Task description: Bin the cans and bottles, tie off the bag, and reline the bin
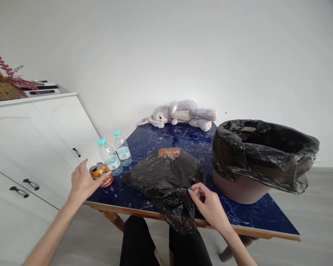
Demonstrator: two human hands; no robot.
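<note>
My left hand [84, 181] is at the table's left edge, thumb and fingers spread around an orange drink can [99, 170]; whether the fingers touch it I cannot tell. Just behind the can stand two clear water bottles with turquoise caps, a nearer bottle [108, 155] and a farther bottle [122, 147]. My right hand [207, 205] pinches the edge of a black plastic bag [166, 181] lying in front of me. An orange-red item [169, 152] shows through the bag's far side. Part of the bag hangs over the table's front edge.
A bin [238, 186] lined with a black bag [224, 155] stands on the right of the blue marbled table [255, 214]. A grey plush rabbit [183, 112] lies at the back by the wall. A white cabinet [44, 140] adjoins the left side.
</note>
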